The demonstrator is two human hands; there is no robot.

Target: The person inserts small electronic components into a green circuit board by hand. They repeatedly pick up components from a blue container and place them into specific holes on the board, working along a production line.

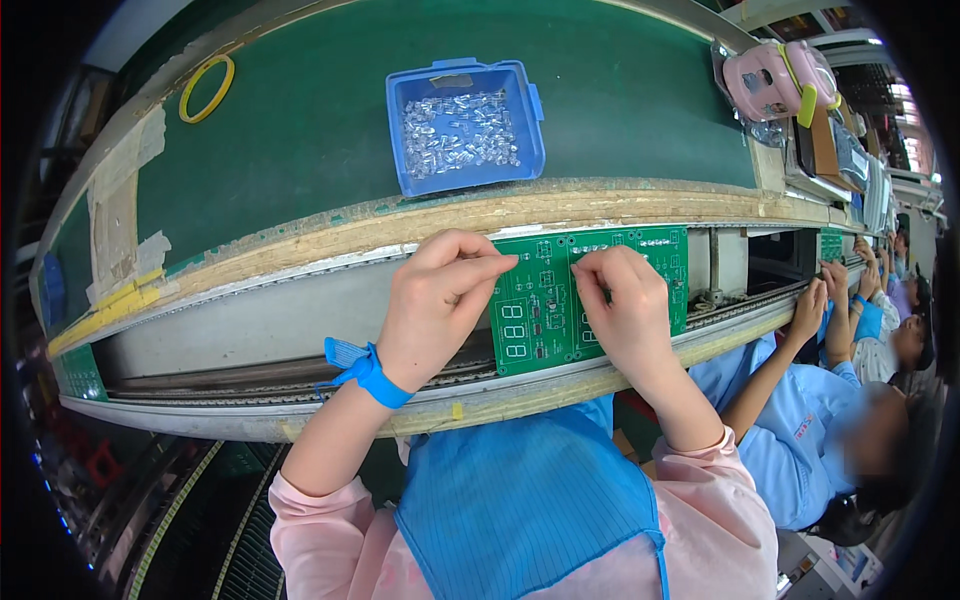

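Note:
A green circuit board panel point(512, 315) lies across the conveyor rails in front of me, with white digit outlines and small parts on it. My left hand point(437, 305) is over its left edge, thumb and forefinger pinched together near the upper left part. A blue band circles that wrist. My right hand point(628, 310) hovers over the middle of the board, fingers curled into a pinch and covering some of the board. Whatever either pinch holds is too small or hidden to make out.
Beyond the wooden rail, a blue bin point(393, 125) of small clear parts stands on the green bench. A yellow tape roll point(232, 80) lies left. A pink container point(757, 82) stands at the far right. Co-workers sit along the line at right, a hand point(808, 312) near the conveyor.

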